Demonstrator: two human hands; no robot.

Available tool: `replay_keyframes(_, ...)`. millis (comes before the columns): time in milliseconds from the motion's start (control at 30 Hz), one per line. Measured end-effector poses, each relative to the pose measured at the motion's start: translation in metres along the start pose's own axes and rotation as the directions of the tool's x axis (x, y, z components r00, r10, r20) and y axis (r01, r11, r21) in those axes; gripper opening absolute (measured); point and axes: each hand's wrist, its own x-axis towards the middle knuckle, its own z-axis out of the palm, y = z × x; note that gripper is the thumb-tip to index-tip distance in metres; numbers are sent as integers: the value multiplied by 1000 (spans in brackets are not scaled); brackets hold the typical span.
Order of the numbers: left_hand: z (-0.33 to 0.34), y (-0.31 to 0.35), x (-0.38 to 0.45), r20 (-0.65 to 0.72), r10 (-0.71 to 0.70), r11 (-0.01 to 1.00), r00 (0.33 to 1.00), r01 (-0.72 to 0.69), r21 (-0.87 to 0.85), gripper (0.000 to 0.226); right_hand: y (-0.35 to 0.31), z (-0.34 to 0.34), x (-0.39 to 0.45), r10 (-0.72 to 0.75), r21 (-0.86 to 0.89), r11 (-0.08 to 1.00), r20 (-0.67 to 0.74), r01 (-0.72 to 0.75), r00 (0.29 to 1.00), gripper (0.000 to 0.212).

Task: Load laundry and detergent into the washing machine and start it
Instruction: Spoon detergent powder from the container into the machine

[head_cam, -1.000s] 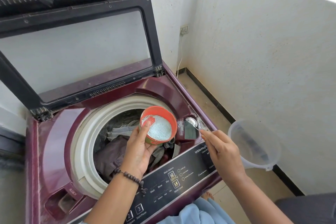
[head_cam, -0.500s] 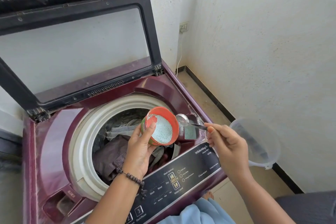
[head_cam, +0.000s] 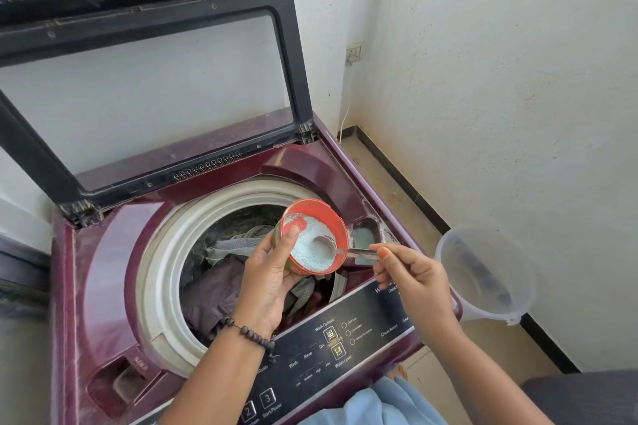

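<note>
Gripping the tilted detergent tub [head_cam: 312, 235] over the drum, the left hand [head_cam: 272, 276] faces the right hand [head_cam: 411, 278] pinching a spoon [head_cam: 328, 245] dipped in its powder.

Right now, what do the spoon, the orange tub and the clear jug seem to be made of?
Spoon: likely metal, shiny; it gleams grey.
Tub: probably plastic, matte orange, dusted with powder.
Jug: likely plastic, cloudy and see-through; the wall shows through it.
</note>
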Motion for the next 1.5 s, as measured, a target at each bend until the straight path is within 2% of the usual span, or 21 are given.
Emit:
replay_keyframes(200, 3, -1, -1, 24, 27, 1000, 999, -27, 7, 53, -6, 2, 0, 277, 277, 922, 18, -271, 961, 21)
replay_keyframes(400, 4, -3, -2, 57, 43, 999, 997, -44, 23, 45, -9, 1, 4, 417, 463, 797, 43, -388, 908, 21)
replay_keyframes(733, 6, -2, -5, 40, 17, 1000, 999, -17, 7, 36, -10, -3, 5, 435, 530, 749, 61, -398, 899, 20)
replay_keyframes(933, 9, -3, -6, 40, 4, 1000, 999, -4, 8, 44, -11, -4, 6, 442, 550, 734, 60, -399, 895, 20)
replay_keyframes(1100, 10, -2, -6, 24, 1, 1000, 1000, -1, -2, 42, -9, -11, 7, 458, 547, 713, 110, -438, 882, 18)
replay_keyframes(1300, 14, -2, -7, 41, -3, 1000, 999, 2, 10, 49, -5, -18, 7, 425, 496, 753, 135, -432, 895, 18)
replay_keyframes(1500, 19, -4, -6, 48, -10, 1000, 999, 11, -9, 43, -6, -21, 8, 428, 477, 756, 160, -449, 890, 20)
